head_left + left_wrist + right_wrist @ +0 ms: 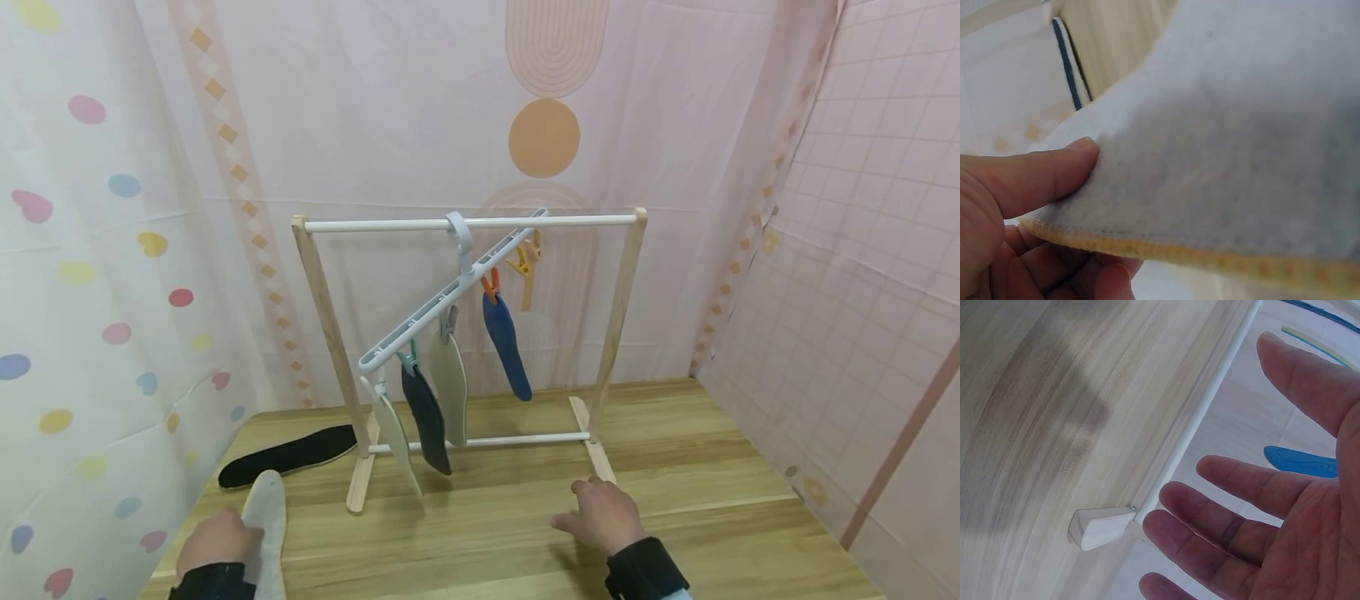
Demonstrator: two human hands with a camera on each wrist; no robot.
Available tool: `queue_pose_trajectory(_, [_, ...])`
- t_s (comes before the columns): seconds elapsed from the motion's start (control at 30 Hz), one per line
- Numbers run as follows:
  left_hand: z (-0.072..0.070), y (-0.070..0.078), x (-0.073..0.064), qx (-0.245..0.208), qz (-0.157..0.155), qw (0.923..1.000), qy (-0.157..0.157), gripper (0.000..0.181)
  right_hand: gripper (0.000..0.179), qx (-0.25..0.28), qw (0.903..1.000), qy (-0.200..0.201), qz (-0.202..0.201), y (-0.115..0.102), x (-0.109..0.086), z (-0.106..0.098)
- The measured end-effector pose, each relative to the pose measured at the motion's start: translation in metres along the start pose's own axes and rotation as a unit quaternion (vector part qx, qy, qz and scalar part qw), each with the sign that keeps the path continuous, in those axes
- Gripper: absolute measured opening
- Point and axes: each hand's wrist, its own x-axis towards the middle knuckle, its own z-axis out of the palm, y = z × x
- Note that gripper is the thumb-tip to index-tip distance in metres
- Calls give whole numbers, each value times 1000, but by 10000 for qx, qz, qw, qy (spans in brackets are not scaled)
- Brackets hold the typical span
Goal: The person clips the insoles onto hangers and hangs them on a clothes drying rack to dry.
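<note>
My left hand [217,537] pinches a whitish insole [268,517] by its edge. In the left wrist view the thumb lies on the insole's [1210,156] fuzzy face, fingers beneath, along a yellow stitched border. Over the table to the right, my right hand [600,512] holds nothing, its fingers spread in the right wrist view. A light blue hanger [450,292] hangs slanted from the rack's top bar. Clipped under it are a pale green insole [397,437], a dark navy insole [426,421], a beige insole [450,383] and a blue insole [507,346].
The wooden rack [621,325] with white bars stands on the wood-grain table [697,475]. A black insole [288,457] lies by its left foot. Yellow clips [520,262] hang bare near the hanger's far end. Patterned curtains [375,100] surround the table.
</note>
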Motion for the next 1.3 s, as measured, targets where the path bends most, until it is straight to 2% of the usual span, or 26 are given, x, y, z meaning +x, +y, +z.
queue_pose_trajectory(0.23, [-2,4,2,-175,209,9995,127,28,56,25,10000,-9,39,0,1,0])
queue_pose_trajectory(0.47, [-10,19,-6,-233,372,9987,243,26,55,35,10000,10,31,1,1,0])
queue_pose_trajectory(0.67, [-16,31,-13,-192,564,9973,419,37,55,6,10000,0,77,1,2,0])
queue_pose_trajectory(0.8, [-19,39,-17,-197,563,9970,491,43,55,6,10000,36,56,2,2,0])
queue_pose_trajectory(0.97, [-19,47,-24,-383,565,9955,658,37,56,84,10000,27,36,2,3,0])
queue_pose_trajectory(1.3, [-20,63,-39,-655,807,9880,1141,29,56,56,10000,29,29,1,4,-2])
